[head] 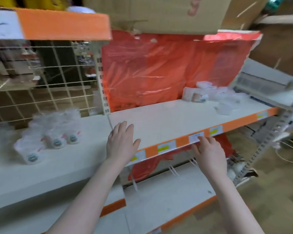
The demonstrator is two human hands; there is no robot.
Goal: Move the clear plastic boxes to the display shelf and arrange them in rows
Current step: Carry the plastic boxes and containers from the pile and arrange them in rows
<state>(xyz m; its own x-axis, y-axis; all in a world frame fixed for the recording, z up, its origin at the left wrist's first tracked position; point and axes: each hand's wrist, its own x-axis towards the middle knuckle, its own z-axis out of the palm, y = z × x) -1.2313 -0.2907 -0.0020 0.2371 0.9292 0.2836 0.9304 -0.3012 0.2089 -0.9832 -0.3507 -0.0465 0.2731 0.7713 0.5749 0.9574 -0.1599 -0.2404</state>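
Both hands empty – left hand [121, 142], right hand [210, 155] – above display shelf [167, 122]; boxes [215, 97] blurred, perhaps clear.

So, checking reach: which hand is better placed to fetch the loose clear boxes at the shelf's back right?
Probably the right hand: open at the shelf edge, nearer the clear boxes than the left hand.

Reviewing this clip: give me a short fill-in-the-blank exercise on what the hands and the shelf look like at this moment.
1. Both hands hold ____.
2. The left hand hovers open over the white shelf, while the right hand reaches its ____ front edge.
3. The loose clear plastic boxes lie at the shelf's far ____ end.
4. The sheet behind the shelf is ____.

Missing words: nothing; orange; right; red
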